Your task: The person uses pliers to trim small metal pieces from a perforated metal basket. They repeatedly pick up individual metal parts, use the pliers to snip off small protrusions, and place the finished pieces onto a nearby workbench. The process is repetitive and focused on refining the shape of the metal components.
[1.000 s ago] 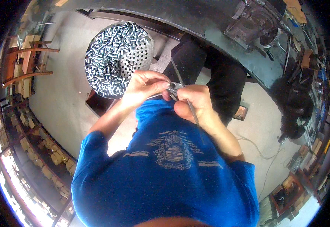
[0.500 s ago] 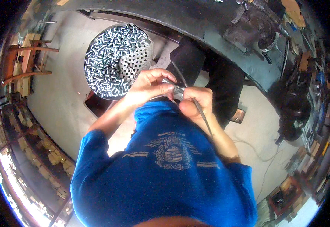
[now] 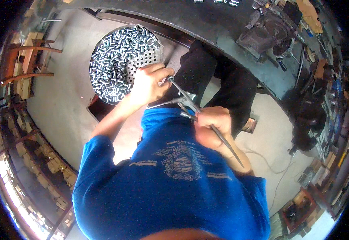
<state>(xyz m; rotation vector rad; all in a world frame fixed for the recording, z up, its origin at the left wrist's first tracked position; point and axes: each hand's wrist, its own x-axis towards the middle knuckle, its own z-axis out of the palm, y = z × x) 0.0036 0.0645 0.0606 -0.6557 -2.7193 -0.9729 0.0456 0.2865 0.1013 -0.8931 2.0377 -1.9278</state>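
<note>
A Y-shaped metal tool [image 3: 185,98], like a three-armed socket wrench, lies across my lap in front of the blue shirt. My right hand [image 3: 213,122] is closed round one of its arms. A dark tapered rod [image 3: 227,144] also runs through that fist and points down to the right. My left hand [image 3: 150,82] has its fingers curled at the far end of another arm, which ends in a bright round tip; any small part there is too small to make out. Left of it, a round perforated basket [image 3: 140,64] holds many short shiny metal sleeves [image 3: 110,60].
A dark workbench [image 3: 206,24] crosses the top, with several small metal pieces [image 3: 233,3] at its far edge and a vise-like machine [image 3: 268,30] on the right. Wooden racks stand at the left. A brown box [image 3: 96,109] sits under the basket; a cord [image 3: 268,162] lies on the floor.
My hands have moved apart; the left has gone up and left, the right slightly down. The Y-shaped tool now shows between them. More small metal pieces show at the bench's top edge.
</note>
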